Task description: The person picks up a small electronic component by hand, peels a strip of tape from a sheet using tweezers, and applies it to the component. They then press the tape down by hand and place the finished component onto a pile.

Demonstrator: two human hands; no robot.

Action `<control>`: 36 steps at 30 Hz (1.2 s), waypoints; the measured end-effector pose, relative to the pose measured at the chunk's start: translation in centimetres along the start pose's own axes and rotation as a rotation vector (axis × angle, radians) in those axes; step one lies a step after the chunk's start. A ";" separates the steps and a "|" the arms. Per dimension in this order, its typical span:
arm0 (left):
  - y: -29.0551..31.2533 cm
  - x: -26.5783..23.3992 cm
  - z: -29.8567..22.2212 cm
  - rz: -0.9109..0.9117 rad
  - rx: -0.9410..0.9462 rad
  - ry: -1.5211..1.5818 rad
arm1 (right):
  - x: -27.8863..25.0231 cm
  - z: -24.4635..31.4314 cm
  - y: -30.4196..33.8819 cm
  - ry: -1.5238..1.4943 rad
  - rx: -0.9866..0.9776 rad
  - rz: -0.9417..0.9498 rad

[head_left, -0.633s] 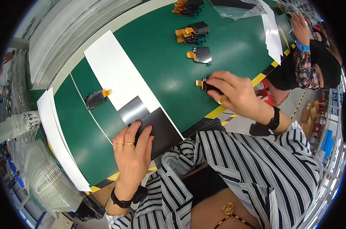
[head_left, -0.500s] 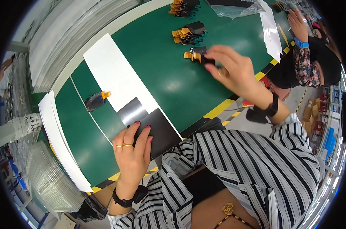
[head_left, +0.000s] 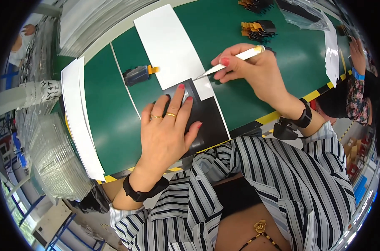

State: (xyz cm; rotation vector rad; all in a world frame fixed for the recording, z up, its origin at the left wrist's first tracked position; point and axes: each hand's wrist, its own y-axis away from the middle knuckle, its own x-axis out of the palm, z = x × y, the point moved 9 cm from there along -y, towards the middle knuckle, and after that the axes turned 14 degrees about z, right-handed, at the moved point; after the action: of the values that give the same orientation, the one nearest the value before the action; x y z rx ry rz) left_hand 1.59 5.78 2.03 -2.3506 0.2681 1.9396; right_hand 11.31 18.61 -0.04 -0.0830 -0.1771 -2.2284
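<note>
My left hand (head_left: 164,125) lies with its fingers spread flat on glossy dark sheets (head_left: 213,119) near the table's front edge. My right hand (head_left: 257,71) pinches slim white tweezers (head_left: 236,57) with a gold-coloured end. Their pointed tip reaches the far corner of the dark sheet under my left fingertips; whether it grips the sheet is too small to tell. A long white sheet (head_left: 169,42) lies beneath the dark ones. Left of it rests a small dark display panel (head_left: 136,75) with an orange flex tail touching the white sheet's edge.
A pile of similar panels with orange tails (head_left: 257,30) lies at the far right, with another behind it. White paper strips (head_left: 79,121) line the left edge beside stacked clear trays (head_left: 58,154). A co-worker's hand (head_left: 357,56) shows at the right.
My right hand has left the panel pile and come to the dark sheets, now holding tweezers. My left hand has stayed on the sheets, its fingers more spread. The view has shifted.
</note>
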 end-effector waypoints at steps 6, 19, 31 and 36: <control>0.4 0.4 0.2 0.003 0.018 0.002 | -0.7 -1.3 -0.8 -0.046 0.075 0.001; 0.4 0.4 0.4 -0.009 0.020 0.010 | -1.1 -1.0 -0.9 -0.101 0.033 -0.013; 0.4 0.5 0.3 -0.024 0.027 0.009 | -0.8 -1.6 -1.0 -0.107 0.056 0.000; 0.5 -0.2 0.6 -0.011 0.000 0.054 | -0.9 -1.2 -1.1 -0.346 0.030 0.076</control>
State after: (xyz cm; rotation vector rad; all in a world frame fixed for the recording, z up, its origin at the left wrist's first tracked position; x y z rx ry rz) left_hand 0.86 5.36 2.08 -2.4028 0.2583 1.8733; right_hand 11.02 19.77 -1.44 -0.4522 -0.3882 -2.1205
